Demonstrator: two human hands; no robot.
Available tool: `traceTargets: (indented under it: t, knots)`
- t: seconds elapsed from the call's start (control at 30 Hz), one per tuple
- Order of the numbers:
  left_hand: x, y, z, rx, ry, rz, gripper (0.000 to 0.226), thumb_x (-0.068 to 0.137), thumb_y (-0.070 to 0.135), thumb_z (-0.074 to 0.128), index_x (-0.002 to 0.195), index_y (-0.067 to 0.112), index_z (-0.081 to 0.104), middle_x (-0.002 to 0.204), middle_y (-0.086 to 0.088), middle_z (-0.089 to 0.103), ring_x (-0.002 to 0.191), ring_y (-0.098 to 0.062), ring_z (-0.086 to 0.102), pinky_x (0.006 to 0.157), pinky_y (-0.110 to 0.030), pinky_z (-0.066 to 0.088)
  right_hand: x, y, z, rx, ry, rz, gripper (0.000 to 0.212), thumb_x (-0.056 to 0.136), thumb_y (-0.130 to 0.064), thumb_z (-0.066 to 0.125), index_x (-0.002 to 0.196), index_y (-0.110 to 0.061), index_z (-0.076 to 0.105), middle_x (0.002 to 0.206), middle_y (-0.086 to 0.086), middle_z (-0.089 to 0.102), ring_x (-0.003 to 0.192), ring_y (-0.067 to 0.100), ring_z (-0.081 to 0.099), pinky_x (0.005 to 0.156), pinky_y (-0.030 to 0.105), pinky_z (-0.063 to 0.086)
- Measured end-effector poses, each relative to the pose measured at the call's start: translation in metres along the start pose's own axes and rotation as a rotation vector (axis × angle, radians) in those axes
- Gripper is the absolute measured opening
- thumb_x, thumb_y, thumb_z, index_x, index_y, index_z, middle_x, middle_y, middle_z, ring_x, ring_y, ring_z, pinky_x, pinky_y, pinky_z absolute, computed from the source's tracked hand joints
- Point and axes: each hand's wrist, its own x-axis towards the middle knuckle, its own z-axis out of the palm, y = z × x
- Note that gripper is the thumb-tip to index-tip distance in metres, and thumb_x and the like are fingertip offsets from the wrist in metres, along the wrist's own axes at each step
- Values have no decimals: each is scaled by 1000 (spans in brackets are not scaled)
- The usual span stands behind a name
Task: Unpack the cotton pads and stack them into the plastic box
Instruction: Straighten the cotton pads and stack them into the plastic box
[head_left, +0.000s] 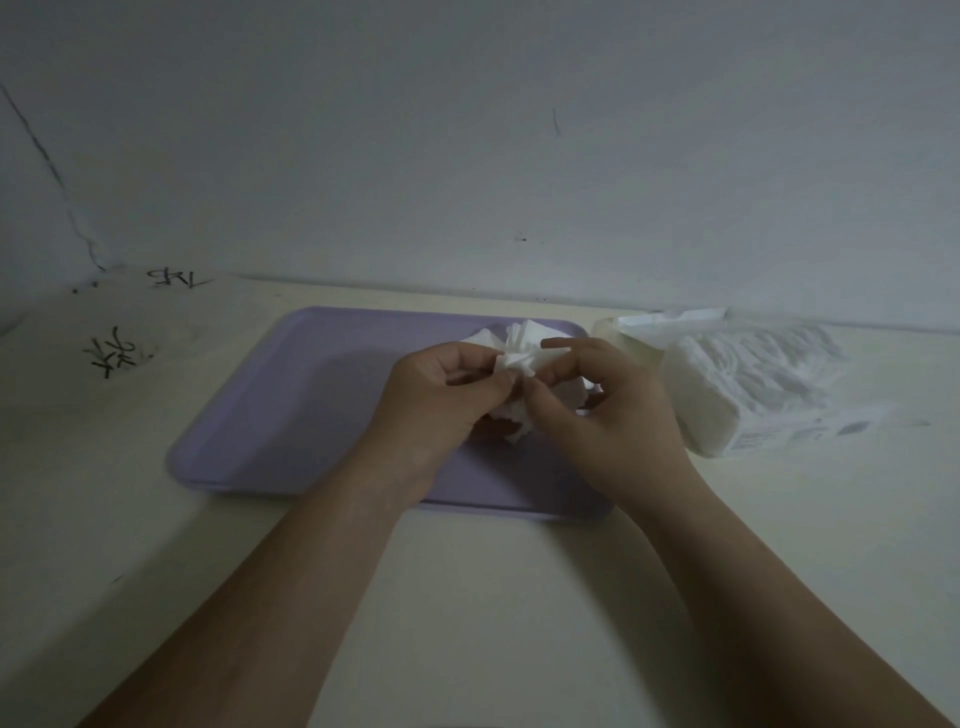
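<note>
Both hands meet over the far right part of a purple tray (291, 395), close together and closed on the same small bunch of cotton pads (519, 348). The left hand (436, 395) pinches the bunch between thumb and curled fingers. The right hand (608, 400) grips it from the other side, with its forefinger stretched over the top. The pads are fanned and crumpled, held just above the tray, not yet a neat stack.

On the table (467, 597) just right of the tray lies the pack (753, 384), its wrapper loose at the far end and still looking mostly full. A pale see-through shape (618, 332) at the pack's far left corner may be the plastic box, but I cannot tell, and no pads show inside it.

By my reading the job is at an early stage: the pack is opened and one handful is out. Squaring it up, boxing it and emptying the pack remain.
</note>
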Motion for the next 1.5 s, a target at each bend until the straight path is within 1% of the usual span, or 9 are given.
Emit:
traceTargets:
  t: [0.33, 0.5, 0.57, 0.77, 0.9, 1.13, 1.3, 1.4, 1.5]
  knots:
    - [3, -1, -1, -84, -115, -61, 19, 90, 23, 80, 98, 6, 78, 103, -25, 73, 91, -34, 71, 83, -46, 60, 2, 7, 1, 125, -43, -17, 28, 89, 0, 60, 97, -18, 79, 114, -1, 71, 107, 9, 69, 85, 24, 55]
    - [1, -3, -1, -38, -103, -34, 14, 96, 1, 68, 108, 0, 76, 109, -30, 74, 91, -37, 72, 85, -50, 61, 4, -3, -6, 314, -54, 150, 45, 91, 1, 61, 118, -34, 69, 118, -8, 70, 90, 4, 71, 69, 20, 55]
    - [1, -3, -1, -42, -122, -43, 16, 98, 2, 67, 111, 0, 75, 111, -26, 75, 97, -38, 74, 87, -51, 62, 5, -6, -9, 463, -93, 257, 52, 91, 0, 57, 123, -40, 70, 124, -3, 66, 92, 13, 71, 69, 30, 61]
    - [0, 0, 0, -73, -140, -28, 35, 93, 5, 73, 127, 11, 69, 116, -16, 75, 101, -34, 75, 83, -47, 63, 4, -7, -11, 500, -116, 290, 20, 107, -7, 54, 114, -9, 73, 103, 26, 73, 77, 41, 74, 59, 35, 59]
    - [1, -7, -2, 412, -159, 190, 82, 71, 17, 94, 142, 37, 58, 135, 10, 66, 116, -14, 70, 94, -41, 61, 5, -2, -10, 404, -34, 305, 12, 98, -10, 69, 110, -9, 72, 97, 16, 77, 86, 26, 76, 65, 40, 63]
    - [-3, -7, 3, 935, -137, 315, 81, 69, 54, 84, 143, 44, 53, 134, 19, 66, 120, -6, 64, 98, -38, 56, 4, -4, -7, 310, -98, 319, 55, 83, -14, 88, 123, -35, 57, 100, 3, 78, 91, 19, 78, 74, 38, 65]
    - [-6, -5, 2, 837, -66, 339, 50, 76, 39, 77, 123, 40, 62, 111, 15, 73, 92, -7, 71, 80, -38, 60, 5, -5, -7, 467, -167, 417, 57, 83, -18, 89, 133, -13, 61, 104, 8, 81, 96, 24, 79, 83, 40, 61]
    - [-7, -5, 1, 790, -58, 366, 53, 77, 35, 73, 128, 38, 60, 115, 15, 72, 99, -8, 69, 85, -37, 60, 3, -5, -7, 522, -281, 442, 32, 94, -23, 79, 120, -5, 73, 107, 16, 80, 105, 34, 77, 99, 50, 60]
    - [-5, -7, 0, 802, -143, 409, 58, 83, 24, 73, 135, 44, 56, 127, 19, 68, 114, -4, 65, 95, -33, 56, 1, -3, -7, 468, -300, 436, 22, 100, -22, 70, 110, -2, 75, 102, 16, 80, 102, 34, 77, 94, 49, 61]
